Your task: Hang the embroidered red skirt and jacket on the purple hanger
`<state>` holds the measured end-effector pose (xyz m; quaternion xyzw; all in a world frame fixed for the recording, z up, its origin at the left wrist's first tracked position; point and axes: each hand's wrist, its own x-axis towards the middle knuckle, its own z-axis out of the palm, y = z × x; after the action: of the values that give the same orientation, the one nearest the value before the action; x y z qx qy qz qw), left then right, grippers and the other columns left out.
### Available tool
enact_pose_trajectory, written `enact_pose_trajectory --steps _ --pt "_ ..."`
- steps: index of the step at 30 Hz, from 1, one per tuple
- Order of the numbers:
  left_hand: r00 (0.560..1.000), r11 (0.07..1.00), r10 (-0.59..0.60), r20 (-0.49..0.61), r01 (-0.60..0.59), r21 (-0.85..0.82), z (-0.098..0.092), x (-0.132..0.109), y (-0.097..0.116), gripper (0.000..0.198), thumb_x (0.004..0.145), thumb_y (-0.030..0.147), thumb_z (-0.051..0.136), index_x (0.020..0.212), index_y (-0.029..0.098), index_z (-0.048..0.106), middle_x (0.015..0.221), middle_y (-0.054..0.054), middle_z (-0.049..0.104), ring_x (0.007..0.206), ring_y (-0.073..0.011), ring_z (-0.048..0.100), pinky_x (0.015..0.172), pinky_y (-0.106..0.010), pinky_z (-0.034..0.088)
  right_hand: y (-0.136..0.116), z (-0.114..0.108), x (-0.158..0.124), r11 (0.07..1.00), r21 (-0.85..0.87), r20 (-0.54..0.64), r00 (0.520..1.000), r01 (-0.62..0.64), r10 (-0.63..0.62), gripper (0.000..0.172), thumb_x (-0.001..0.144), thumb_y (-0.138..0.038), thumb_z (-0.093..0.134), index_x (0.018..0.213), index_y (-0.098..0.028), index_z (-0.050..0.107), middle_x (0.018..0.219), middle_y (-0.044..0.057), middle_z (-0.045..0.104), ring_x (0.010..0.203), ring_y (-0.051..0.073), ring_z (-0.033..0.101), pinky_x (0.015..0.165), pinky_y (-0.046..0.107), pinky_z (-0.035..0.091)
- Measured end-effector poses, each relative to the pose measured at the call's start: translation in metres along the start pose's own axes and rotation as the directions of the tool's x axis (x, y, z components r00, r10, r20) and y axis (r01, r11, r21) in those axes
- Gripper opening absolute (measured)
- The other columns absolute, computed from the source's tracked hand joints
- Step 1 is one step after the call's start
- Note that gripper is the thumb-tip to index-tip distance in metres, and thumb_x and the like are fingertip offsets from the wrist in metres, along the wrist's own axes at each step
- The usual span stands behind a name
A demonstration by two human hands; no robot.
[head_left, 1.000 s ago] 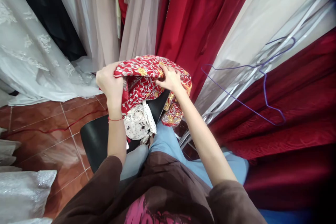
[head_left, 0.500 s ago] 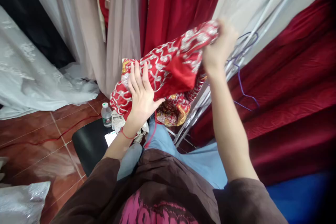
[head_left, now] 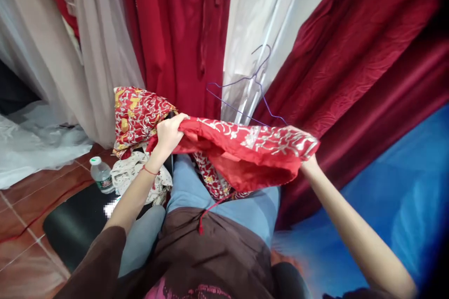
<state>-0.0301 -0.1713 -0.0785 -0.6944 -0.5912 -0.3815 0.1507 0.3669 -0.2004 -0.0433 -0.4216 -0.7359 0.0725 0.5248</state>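
Red embroidered garment [head_left: 252, 168] spans mid-frame, left hand [head_left: 170, 134] clenched on one end, right hand [head_left: 309, 162] mostly hidden behind the other, grip unclear; lifted carelessly, it could snag on the purple wire hanger [head_left: 255, 75] in the upper centre.

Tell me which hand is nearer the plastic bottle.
The left hand is nearer, gripping the red embroidered fabric up and right of the plastic bottle; the right hand is much farther right, at the fabric's other end.
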Motion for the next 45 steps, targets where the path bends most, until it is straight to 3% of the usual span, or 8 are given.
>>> enact_pose_trajectory --steps 6,10,15,19,24,33,41,45 --pt "0.962 0.985 0.107 0.253 -0.138 0.106 0.06 0.031 0.057 0.037 0.078 0.019 0.05 0.108 0.024 0.071 0.087 -0.007 0.076 0.089 -0.0262 0.072 0.072 -0.03 0.046 0.054 -0.009 -0.055 0.924 -0.353 -0.016 0.989 -0.144 0.147 0.032 0.076 -0.024 0.058 0.107 -0.019 0.064 0.089 0.008 0.075 0.076 0.024 0.071 0.07 0.035 0.055" --pt "0.949 0.989 0.1 0.299 -0.128 0.075 0.085 0.071 0.089 0.047 0.082 0.023 0.052 0.128 0.022 0.06 0.093 -0.009 0.075 0.092 -0.0297 0.072 0.078 -0.034 0.049 0.063 -0.004 -0.055 0.732 -0.653 0.165 0.98 0.194 -0.113 0.061 0.086 -0.013 0.05 0.146 -0.015 0.04 0.142 0.025 0.055 0.115 0.032 0.065 0.09 0.049 0.053" --pt "0.895 0.961 0.188 0.404 -0.253 0.113 0.11 0.115 0.117 0.075 0.083 0.018 0.051 0.156 0.015 0.031 0.11 -0.017 0.071 0.107 -0.0333 0.069 0.089 -0.038 0.05 0.04 0.039 -0.063 0.37 -0.504 0.705 0.619 0.781 -0.347 0.053 0.094 -0.007 0.043 0.143 -0.027 0.047 0.161 0.012 0.036 0.149 0.028 0.033 0.114 0.055 0.036" --pt "0.854 0.932 0.217 0.472 -0.325 0.161 0.124 0.132 0.122 0.082 0.082 0.014 0.05 0.159 0.011 0.022 0.116 -0.021 0.069 0.113 -0.0339 0.067 0.093 -0.038 0.05 0.04 0.087 -0.079 0.232 -0.413 0.883 0.45 0.881 -0.137 0.031 0.099 -0.016 0.04 0.117 -0.019 0.065 0.129 0.01 0.067 0.132 0.022 0.052 0.119 0.048 0.033" --pt "0.822 0.909 0.271 0.501 -0.39 0.148 0.126 0.131 0.1 0.07 0.086 0.02 0.048 0.155 0.022 0.036 0.118 -0.016 0.07 0.11 -0.0315 0.069 0.089 -0.037 0.052 0.067 0.076 -0.058 0.173 -0.557 0.828 0.56 0.812 0.038 0.035 0.099 -0.014 0.043 0.129 -0.021 0.059 0.097 0.007 0.072 0.091 0.019 0.067 0.107 0.045 0.041" --pt "0.809 0.879 0.34 0.48 -0.455 0.144 0.133 0.131 0.101 0.088 0.08 0.018 0.049 0.161 0.016 0.015 0.108 -0.017 0.072 0.103 -0.0319 0.07 0.085 -0.035 0.05 0.054 0.055 -0.052 0.238 -0.451 0.885 0.466 0.86 -0.009 0.026 0.099 -0.017 0.046 0.104 -0.022 0.071 0.108 0.009 0.065 0.089 0.019 0.062 0.079 0.036 0.044" --pt "0.687 0.754 0.618 0.382 -0.656 -0.039 0.153 0.097 0.066 0.068 0.084 0.013 0.043 0.152 0.013 0.04 0.133 -0.019 0.06 0.114 -0.0287 0.064 0.091 -0.035 0.047 0.071 -0.029 0.005 0.519 -0.765 0.541 0.817 0.381 0.197 0.029 0.089 -0.04 0.057 0.098 -0.015 0.071 0.115 0.016 0.059 0.091 0.024 0.061 0.059 0.029 0.04" --pt "0.827 0.895 0.391 0.403 -0.444 0.041 0.168 0.1 0.065 0.052 0.089 0.015 0.037 0.138 0.016 0.054 0.125 -0.017 0.067 0.11 -0.0296 0.066 0.084 -0.037 0.049 0.079 -0.041 0.004 0.661 -0.62 0.556 0.831 0.422 -0.009 0.025 0.084 -0.034 0.058 0.093 -0.015 0.071 0.125 0.019 0.055 0.111 0.03 0.055 0.08 0.037 0.049"
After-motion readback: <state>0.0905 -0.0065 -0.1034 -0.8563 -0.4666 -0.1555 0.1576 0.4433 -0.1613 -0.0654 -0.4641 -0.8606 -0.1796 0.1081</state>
